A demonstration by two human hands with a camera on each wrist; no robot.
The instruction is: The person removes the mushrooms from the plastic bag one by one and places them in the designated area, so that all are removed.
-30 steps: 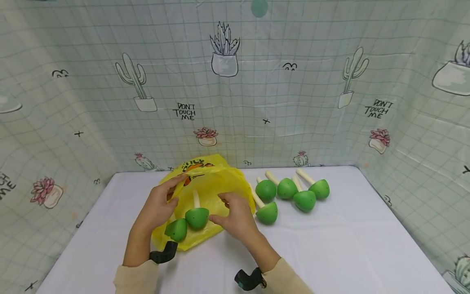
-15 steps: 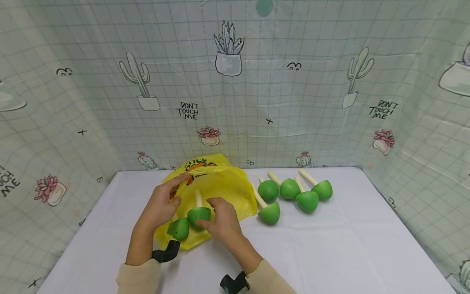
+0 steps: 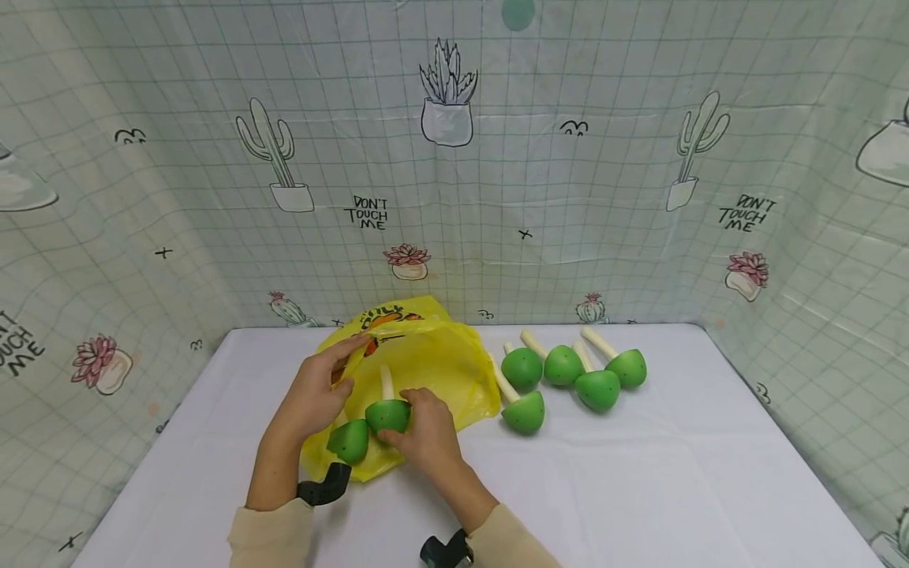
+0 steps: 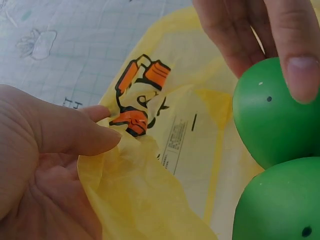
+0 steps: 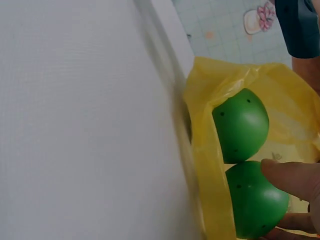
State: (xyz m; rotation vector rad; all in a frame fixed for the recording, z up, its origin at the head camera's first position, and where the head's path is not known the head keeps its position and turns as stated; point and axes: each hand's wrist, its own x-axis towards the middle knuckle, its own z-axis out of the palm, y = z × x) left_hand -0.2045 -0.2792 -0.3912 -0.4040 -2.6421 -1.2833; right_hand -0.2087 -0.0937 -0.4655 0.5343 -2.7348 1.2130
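A yellow plastic bag [image 3: 447,359] lies on its side, mouth facing me. My left hand [image 3: 312,398] pinches the left edge of its mouth between thumb and fingers, as the left wrist view shows. Within the bag are two mushroom-shaped toys with green dotted domes and pale stems. My right hand [image 3: 429,434] reaches into the mouth and grips the dome of one toy mushroom [image 3: 387,416], thumb on the near side. Its stem points towards the back of the bag. The other toy mushroom [image 5: 242,125] rests against it on the left, its stem mostly hidden.
Right of the bag, several more toy mushrooms [image 3: 597,390] lie grouped on the white table [image 3: 639,481], the nearest one [image 3: 524,412] close to the bag's edge. A patterned cloth [image 3: 525,181] hangs behind and along both sides.
My right hand has moved left from beside the toy mushroom and taken hold of its dome. The left hand has kept its hold on the bag. The view has shifted slightly.
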